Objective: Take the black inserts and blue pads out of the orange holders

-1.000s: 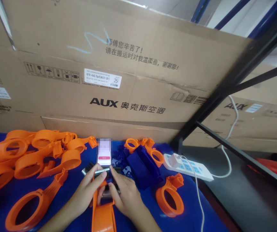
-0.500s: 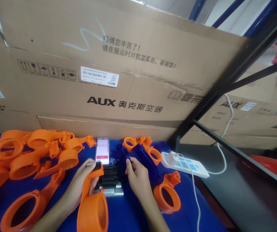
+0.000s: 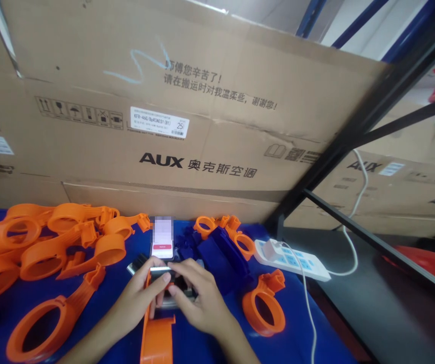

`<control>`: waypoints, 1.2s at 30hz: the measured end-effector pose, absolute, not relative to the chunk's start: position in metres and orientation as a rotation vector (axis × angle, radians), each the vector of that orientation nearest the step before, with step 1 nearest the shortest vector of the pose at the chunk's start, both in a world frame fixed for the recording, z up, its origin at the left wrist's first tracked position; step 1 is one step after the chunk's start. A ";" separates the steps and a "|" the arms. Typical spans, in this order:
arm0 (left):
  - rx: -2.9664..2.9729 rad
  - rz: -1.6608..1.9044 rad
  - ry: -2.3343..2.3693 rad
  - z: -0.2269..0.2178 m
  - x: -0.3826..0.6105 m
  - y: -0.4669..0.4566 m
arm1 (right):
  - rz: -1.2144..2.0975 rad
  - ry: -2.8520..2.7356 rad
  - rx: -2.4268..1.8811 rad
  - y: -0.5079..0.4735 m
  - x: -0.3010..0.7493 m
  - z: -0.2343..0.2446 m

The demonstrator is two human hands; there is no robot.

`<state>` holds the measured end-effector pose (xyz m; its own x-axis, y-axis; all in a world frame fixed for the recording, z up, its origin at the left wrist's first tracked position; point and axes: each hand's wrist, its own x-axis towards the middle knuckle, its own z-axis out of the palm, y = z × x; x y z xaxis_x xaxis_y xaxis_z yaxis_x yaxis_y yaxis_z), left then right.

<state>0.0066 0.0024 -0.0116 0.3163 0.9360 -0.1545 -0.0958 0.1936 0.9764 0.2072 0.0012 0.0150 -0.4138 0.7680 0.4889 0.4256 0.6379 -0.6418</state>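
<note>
My left hand (image 3: 137, 298) and my right hand (image 3: 198, 298) meet over a metal block with a dark ribbed top (image 3: 164, 275) on the blue table (image 3: 210, 349). The left hand's fingers wrap the neck of an orange plastic ring part (image 3: 157, 338), which lies with its ring end toward me. The right hand's fingers are curled and press down on the part's far end at the block. A phone (image 3: 162, 237) stands upright just behind the block.
Several orange ring parts (image 3: 50, 242) are heaped at the left, and another orange ring (image 3: 265, 306) lies at the right. A pile of dark blue pieces (image 3: 221, 255) sits behind my right hand. A white power strip (image 3: 293, 258) lies further right. Big cardboard boxes (image 3: 202, 126) wall the back.
The orange part came back down from the left onto the metal block. My right hand returned from the blue pieces to the part's far end.
</note>
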 end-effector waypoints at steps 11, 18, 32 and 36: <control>0.800 1.201 0.904 0.007 -0.011 0.014 | 0.356 -1.753 -1.099 0.008 0.225 0.019; 0.609 1.208 0.802 0.017 -0.023 0.016 | 0.381 -1.980 -1.142 0.012 0.232 0.024; 0.577 1.448 0.250 0.026 -0.051 0.016 | 0.200 -2.259 -0.979 -0.002 0.170 -0.010; 0.604 1.413 0.325 0.029 -0.047 0.015 | 0.145 -2.211 -1.048 -0.003 0.169 -0.010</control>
